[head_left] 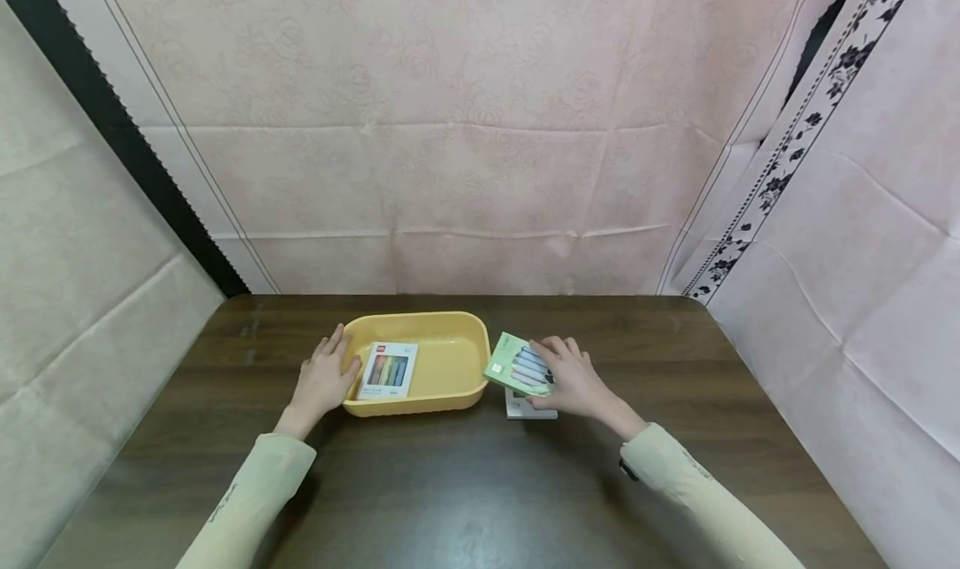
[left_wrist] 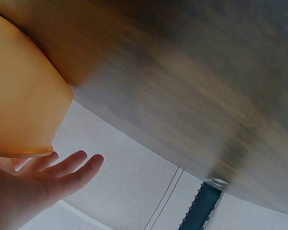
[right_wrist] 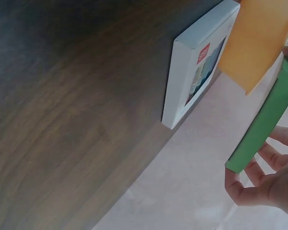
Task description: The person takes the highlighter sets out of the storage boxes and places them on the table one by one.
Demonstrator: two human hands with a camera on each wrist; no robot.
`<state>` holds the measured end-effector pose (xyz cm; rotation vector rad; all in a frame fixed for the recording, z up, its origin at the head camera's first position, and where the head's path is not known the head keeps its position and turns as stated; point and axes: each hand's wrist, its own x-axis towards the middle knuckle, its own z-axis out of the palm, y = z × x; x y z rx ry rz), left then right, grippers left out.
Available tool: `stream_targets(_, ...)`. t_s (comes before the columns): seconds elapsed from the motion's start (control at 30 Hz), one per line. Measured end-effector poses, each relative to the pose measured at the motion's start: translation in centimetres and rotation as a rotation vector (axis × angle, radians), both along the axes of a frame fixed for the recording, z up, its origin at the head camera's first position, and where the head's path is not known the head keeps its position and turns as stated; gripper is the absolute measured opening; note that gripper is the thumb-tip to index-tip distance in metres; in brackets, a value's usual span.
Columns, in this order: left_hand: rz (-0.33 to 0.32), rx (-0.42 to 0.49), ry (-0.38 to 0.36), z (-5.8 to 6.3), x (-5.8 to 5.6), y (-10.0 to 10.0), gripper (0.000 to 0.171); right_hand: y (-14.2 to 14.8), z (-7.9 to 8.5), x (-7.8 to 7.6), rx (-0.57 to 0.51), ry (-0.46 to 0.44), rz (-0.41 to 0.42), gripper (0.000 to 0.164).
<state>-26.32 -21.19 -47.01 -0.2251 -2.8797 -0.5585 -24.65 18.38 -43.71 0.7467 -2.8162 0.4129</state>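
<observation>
One yellow tray (head_left: 450, 361) on the far part of the desk (head_left: 465, 486), slightly left of the middle. Inside it, one white box (head_left: 387, 371), in the left part, printed side up, with a row of coloured sticks and a small red label on its face.

Three boxes in all: two white, one green. Green box (head_left: 517, 365) raised off the desk, just right of the tray, with a row of pale bluish sticks pictured on its upper face. Left corner close to the tray's right rim; cannot tell about contact there. Lower down, second white box (head_left: 531, 408) flat on the desk, outside the tray and just beside its right end, partly hidden by the green box in the head view; red label visible from the right wrist.

Two hands, one to each side. Left hand (head_left: 321, 375) at the tray's left end, touching the rim; grip spread, fingers nearly straight and apart. Right hand (head_left: 576, 377) with its grip pinching the green box between thumb and fingers.

Two pale green sleeves (head_left: 255, 486), each with dark lettering. Beyond the desk's far edge, pale patterned cloth (head_left: 450, 94), with one dark strip (head_left: 133, 144) at left and one band of black flowers (head_left: 813, 121) at right.
</observation>
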Motion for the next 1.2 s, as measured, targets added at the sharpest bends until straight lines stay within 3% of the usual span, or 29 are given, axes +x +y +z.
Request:
stream_targets(0.9, -0.001, 0.000, -0.010, 0.1, 0.0, 0.0, 0.053, 2.3, -0.5, 0.3, -0.021, -0.050, -0.064, 0.089)
stream_targets(1.2, -0.002, -0.004, -0.005, -0.1, 0.0, 0.0, 0.053, 2.9, -0.9, 0.4, -0.030, -0.071, -0.122, 0.088)
